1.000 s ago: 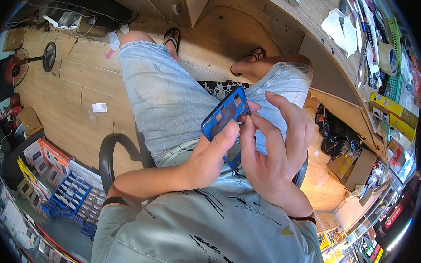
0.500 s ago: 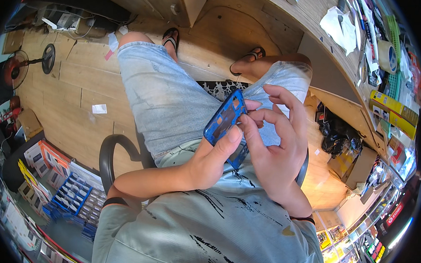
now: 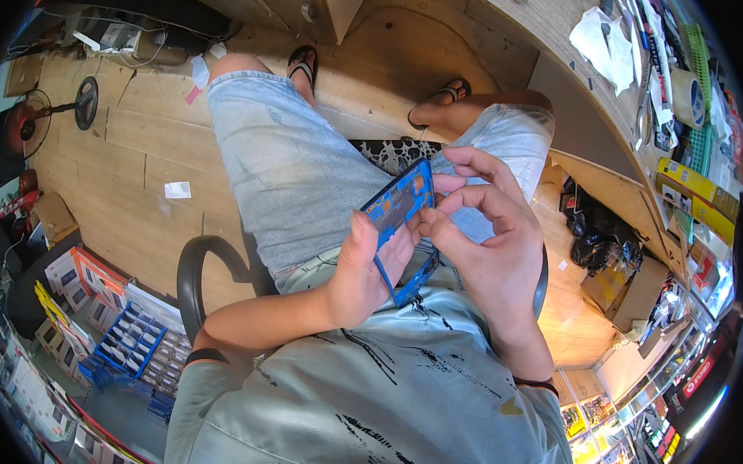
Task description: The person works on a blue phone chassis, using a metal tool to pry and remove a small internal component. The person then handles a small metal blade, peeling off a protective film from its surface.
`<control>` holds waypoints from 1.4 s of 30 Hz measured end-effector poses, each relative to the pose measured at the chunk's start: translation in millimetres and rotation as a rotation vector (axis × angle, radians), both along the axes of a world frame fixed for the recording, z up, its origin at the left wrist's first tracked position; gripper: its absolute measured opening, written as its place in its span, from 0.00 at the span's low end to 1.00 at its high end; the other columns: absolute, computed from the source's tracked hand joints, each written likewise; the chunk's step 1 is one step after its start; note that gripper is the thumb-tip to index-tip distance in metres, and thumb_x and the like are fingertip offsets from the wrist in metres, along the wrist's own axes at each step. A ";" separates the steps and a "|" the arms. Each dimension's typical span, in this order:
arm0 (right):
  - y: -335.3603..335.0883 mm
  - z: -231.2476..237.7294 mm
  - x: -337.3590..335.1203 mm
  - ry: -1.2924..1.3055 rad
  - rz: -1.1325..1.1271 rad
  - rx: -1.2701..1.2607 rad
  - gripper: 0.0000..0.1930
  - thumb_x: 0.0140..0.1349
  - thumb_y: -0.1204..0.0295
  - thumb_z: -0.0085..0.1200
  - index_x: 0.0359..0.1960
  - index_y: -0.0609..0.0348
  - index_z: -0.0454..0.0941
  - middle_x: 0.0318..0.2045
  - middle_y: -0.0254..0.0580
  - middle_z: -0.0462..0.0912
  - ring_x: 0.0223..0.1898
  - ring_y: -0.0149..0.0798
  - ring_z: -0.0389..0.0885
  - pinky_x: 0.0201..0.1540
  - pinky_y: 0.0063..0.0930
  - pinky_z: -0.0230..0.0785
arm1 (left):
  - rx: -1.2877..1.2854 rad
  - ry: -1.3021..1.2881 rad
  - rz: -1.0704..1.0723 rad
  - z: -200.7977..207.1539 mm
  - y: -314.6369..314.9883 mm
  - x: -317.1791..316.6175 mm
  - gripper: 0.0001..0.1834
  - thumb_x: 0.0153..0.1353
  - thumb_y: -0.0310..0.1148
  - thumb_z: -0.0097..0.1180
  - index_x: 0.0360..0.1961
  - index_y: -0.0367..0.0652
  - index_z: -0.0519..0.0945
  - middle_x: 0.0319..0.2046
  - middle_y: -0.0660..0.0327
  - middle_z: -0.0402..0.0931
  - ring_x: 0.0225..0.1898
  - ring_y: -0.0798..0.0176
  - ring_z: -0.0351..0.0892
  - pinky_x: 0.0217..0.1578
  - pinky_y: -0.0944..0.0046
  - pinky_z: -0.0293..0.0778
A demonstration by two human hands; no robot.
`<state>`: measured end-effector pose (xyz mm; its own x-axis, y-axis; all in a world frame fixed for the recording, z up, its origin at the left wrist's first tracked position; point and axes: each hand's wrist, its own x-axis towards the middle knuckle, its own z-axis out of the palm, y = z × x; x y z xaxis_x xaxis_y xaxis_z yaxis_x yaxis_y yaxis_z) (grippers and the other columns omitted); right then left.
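Note:
A blue phone mid-frame (image 3: 403, 202) with cut-outs and a dark middle panel is held tilted above my lap. My left hand (image 3: 361, 273) cradles it from below, its thumb up along the near left edge and its fingers behind. The lower blue part reaches down past the palm toward my shirt. At the frame's right edge, my right hand (image 3: 501, 247) has thumb and index finger pinched together, the other fingers curled above. Whatever small thing may be between those fingertips is hidden.
A wooden desk (image 3: 558, 40) stands ahead to the right, bearing tools, white tissue (image 3: 604, 49), a tape roll (image 3: 686, 97) and a yellow can (image 3: 697, 199). A black chair armrest (image 3: 211, 249) is left of me. A blue tray of small parts (image 3: 131, 337) lies lower left.
My left thumb has lifted off the frame's face and moved to its left edge, showing more of the blue frame. The right pinch stays at the right edge, slightly lower.

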<state>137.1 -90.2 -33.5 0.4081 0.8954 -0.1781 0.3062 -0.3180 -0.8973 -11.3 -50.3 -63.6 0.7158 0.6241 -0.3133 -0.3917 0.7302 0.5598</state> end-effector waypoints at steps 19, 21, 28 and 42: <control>2.1 12.4 -10.3 -0.276 -0.011 0.054 0.06 0.51 0.78 0.68 0.32 0.61 0.86 0.57 0.46 0.80 0.55 0.46 0.79 0.56 0.38 0.75 | 0.183 0.004 -0.089 -7.0 0.2 -2.2 0.63 0.61 0.84 0.24 0.76 0.35 0.54 0.74 0.48 0.55 0.71 0.54 0.60 0.68 0.52 0.59; 1.8 13.3 -10.4 -0.284 -0.009 0.053 0.06 0.51 0.78 0.68 0.32 0.62 0.86 0.58 0.45 0.80 0.55 0.46 0.79 0.56 0.39 0.75 | 0.198 0.015 -0.087 -8.0 -2.4 -3.2 0.63 0.61 0.84 0.24 0.76 0.35 0.54 0.74 0.49 0.53 0.71 0.54 0.59 0.69 0.51 0.58; -0.8 11.3 -8.0 -0.281 0.009 0.037 0.06 0.51 0.78 0.68 0.30 0.62 0.84 0.58 0.45 0.80 0.54 0.46 0.80 0.55 0.37 0.75 | 0.236 0.045 -0.132 -5.2 -0.7 -3.4 0.64 0.60 0.85 0.26 0.76 0.36 0.52 0.75 0.49 0.52 0.73 0.53 0.58 0.70 0.51 0.56; 0.8 7.7 -9.7 -0.303 0.014 0.094 0.07 0.47 0.80 0.67 0.26 0.62 0.80 0.58 0.47 0.82 0.53 0.48 0.81 0.55 0.38 0.74 | 0.142 0.071 -0.134 1.7 -3.4 -2.9 0.65 0.58 0.86 0.27 0.76 0.35 0.53 0.74 0.49 0.53 0.64 0.57 0.65 0.67 0.53 0.60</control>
<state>127.4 -89.4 -25.8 0.4173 0.9082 0.0331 0.5677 -0.2321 -0.7899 -14.2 -53.7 -61.9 0.7747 0.5663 -0.2814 -0.2525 0.6849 0.6834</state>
